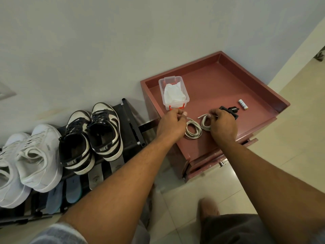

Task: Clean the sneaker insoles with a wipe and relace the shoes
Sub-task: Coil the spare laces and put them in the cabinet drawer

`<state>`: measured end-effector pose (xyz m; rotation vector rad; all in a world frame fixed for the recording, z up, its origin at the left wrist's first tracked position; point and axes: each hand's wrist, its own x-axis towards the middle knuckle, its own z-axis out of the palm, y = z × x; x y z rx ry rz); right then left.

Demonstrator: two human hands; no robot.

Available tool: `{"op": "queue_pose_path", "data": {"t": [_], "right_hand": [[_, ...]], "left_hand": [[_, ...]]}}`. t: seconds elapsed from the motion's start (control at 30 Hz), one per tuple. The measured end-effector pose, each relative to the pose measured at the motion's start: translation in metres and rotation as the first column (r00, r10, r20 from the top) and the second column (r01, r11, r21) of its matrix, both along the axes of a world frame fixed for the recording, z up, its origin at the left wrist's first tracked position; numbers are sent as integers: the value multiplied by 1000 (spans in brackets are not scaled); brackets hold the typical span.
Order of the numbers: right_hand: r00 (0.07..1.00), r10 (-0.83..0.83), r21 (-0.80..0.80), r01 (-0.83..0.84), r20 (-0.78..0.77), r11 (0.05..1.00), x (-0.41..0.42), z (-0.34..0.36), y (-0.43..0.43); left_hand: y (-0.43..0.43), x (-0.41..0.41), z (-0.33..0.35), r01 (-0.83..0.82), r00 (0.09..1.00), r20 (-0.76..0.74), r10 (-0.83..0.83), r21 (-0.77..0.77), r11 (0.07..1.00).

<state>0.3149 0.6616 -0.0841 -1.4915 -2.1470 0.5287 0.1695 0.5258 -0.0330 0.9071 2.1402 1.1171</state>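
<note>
Both bare forearms stretch forward, knuckles up. With curled fingers [182,115], the left hand [171,125] pinches the left coiled cream shoelace [192,132], and the right hand [224,126] pinches the right coiled cream shoelace [205,123].

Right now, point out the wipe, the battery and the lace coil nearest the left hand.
wipe [174,95]: head view, middle of the crumpled white sheet.
battery [243,104]: head view, middle of its white body.
lace coil [193,137]: head view, strand at its near edge.

Heel tab, left black-and-white sneaker [75,150]: "NIKE", white on black, far left of the left grip [171,123].
Heel tab, right black-and-white sneaker [105,132]: "NIKE", nearer that grip.
Battery [243,104]: print unreadable.
</note>
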Motion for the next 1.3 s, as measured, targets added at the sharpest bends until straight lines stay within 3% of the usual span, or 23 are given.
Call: {"op": "queue_pose_path", "data": {"t": [0.3,0.5,0.63,0.8,0.9,1.03,1.2,1.3], "right_hand": [[997,78,50,-79,22,996,18,17,1],[969,226,134,-213,-95,968,45,45,-12],[984,150,118,-139,-92,983,89,58,-17],[994,-64,15,65,-84,998,140,54,-11],[985,-151,-67,145,-89,987,161,22,-12],[997,-63,-110,68,49,992,161,-11,6],[925,244,-265,-168,290,950,154,-44,15],[885,347,-337,-239,310,911,161,-67,18]], "left_hand": [[-2,1,4,22,998,-53,-23,-21,1000],[-4,23,19,92,967,-240,-87,10,996],[-5,54,26,249,908,-347,-234,-2,968],[-9,91,26,455,766,-457,-452,-111,884],[-4,112,10,528,737,-389,-553,-180,830],[12,137,-15,585,750,-234,-618,-201,786],[25,154,-40,664,662,-105,-742,-376,646],[28,156,-62,657,650,-23,-760,-486,577]]}}
